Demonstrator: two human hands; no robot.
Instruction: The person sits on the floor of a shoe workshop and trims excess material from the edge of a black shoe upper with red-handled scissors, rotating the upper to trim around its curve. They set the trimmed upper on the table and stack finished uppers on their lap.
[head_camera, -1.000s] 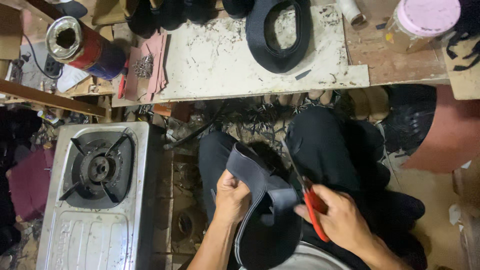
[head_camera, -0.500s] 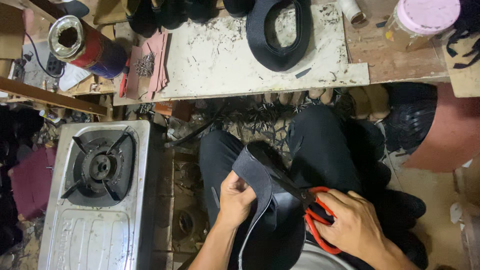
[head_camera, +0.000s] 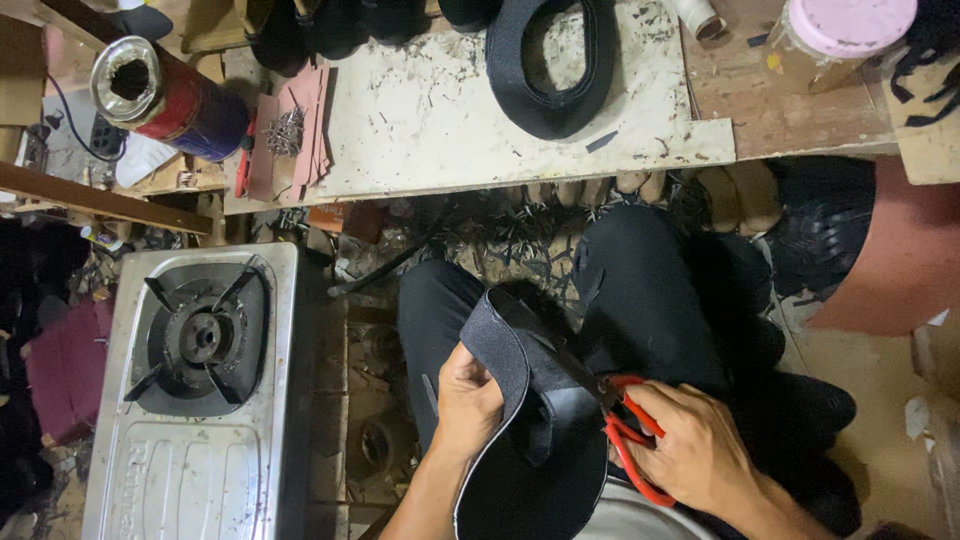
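Note:
My left hand (head_camera: 468, 402) grips the left edge of a curved dark grey rubber or foam strip (head_camera: 508, 352) held over my lap. My right hand (head_camera: 700, 455) is closed on red-handled scissors (head_camera: 625, 430). Their dark blades reach up and left along the strip's inner edge. The strip's wider black lower part (head_camera: 540, 480) hangs between my knees.
A worn white workbench (head_camera: 430, 110) ahead carries a black oval piece (head_camera: 550, 105), a red cylinder can (head_camera: 165, 100), brown sheets and a pink-lidded jar (head_camera: 845, 30). A steel single-burner gas stove (head_camera: 195, 400) stands on the floor at left. Scraps litter the floor by my legs.
The scissors have swung up from beside my right hand to lie along the strip, blades now in the material. My left hand has shifted its grip slightly on the strip's edge.

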